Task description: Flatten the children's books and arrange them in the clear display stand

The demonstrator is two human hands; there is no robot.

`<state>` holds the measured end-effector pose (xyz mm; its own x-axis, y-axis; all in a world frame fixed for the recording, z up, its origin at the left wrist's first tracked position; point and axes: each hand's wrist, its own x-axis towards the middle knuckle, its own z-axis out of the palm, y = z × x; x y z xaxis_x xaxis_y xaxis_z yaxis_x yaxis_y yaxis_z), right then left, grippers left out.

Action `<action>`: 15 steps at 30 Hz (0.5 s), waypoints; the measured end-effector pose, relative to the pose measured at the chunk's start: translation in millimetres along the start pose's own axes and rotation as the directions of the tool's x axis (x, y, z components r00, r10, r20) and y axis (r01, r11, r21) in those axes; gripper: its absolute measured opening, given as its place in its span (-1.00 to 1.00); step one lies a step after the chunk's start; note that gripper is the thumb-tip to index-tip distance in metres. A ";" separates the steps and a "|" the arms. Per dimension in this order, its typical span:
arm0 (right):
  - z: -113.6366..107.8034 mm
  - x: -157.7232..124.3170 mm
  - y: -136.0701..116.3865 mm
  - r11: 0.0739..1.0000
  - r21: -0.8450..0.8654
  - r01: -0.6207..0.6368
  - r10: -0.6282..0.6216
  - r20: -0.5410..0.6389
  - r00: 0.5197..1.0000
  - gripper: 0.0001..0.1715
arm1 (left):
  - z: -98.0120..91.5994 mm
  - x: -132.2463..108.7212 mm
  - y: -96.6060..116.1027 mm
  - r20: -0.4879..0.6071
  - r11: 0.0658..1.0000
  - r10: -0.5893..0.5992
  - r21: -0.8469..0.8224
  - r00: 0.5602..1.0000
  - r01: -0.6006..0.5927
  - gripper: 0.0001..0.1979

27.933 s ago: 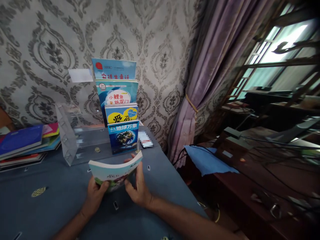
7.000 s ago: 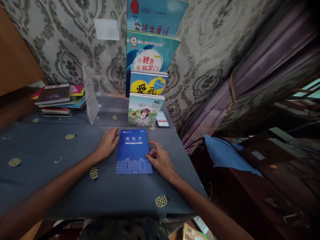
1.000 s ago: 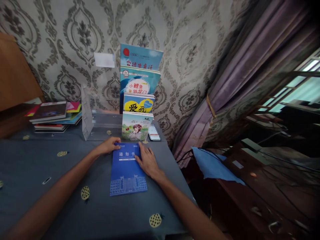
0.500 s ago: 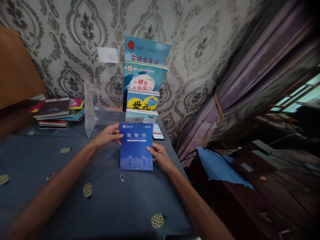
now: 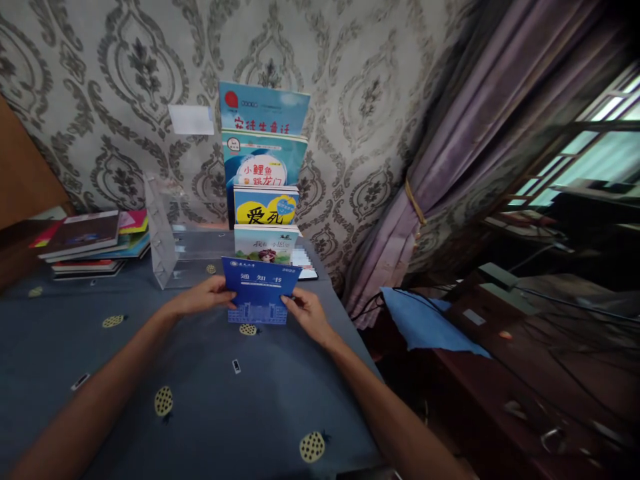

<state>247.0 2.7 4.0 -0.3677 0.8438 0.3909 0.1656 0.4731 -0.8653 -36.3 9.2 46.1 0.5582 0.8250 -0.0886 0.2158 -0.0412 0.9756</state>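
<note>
Between my two hands is a blue booklet [image 5: 257,293] with white Chinese lettering and a pale building printed low on its cover. My left hand [image 5: 210,294] pinches its left edge, and my right hand [image 5: 305,310] grips the right edge with the thumb on the front. The booklet tilts back in front of a tiered row of upright books. From front to back these are a pale green book [image 5: 265,243], a yellow and blue book [image 5: 265,207], a teal book [image 5: 265,160] and a taller blue book [image 5: 265,107]. A clear plastic rack [image 5: 163,233] stands left of them.
A stack of books [image 5: 83,237] lies at the left on the dark tablecloth [image 5: 200,413]. Behind is the patterned wall [image 5: 340,120] with a white switch plate [image 5: 191,120]. A purple curtain [image 5: 400,200] hangs at right, above a blue cloth [image 5: 425,323] and cables.
The booklet has tipped backward and moved closer to the row of books. My left hand has slid lower along its edge. The whole view has shifted slightly to the right.
</note>
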 end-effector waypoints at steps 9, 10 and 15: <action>2.3 3.2 1.3 0.984 -0.178 0.012 -0.040 -0.157 0.987 -0.68 | 17.2 1.9 16.8 -0.228 0.897 0.243 0.423 0.943 -0.129 -0.80; 0.9 5.9 -0.7 0.980 -0.196 0.043 -0.077 -0.166 0.983 -0.66 | 19.8 1.4 21.1 -0.242 0.879 0.290 0.451 0.926 -0.157 -0.79; -11.4 32.5 -19.4 0.954 -0.261 0.149 -0.201 -0.185 0.962 -0.60 | 22.6 7.3 37.9 -0.396 0.838 0.465 0.485 0.792 -0.250 -0.72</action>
<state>242.3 23.8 37.1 -0.2173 0.7634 0.6082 0.3416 0.6432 -0.6853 -5.9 0.9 77.9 0.2253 0.8574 0.4627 0.4299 -0.5137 0.7425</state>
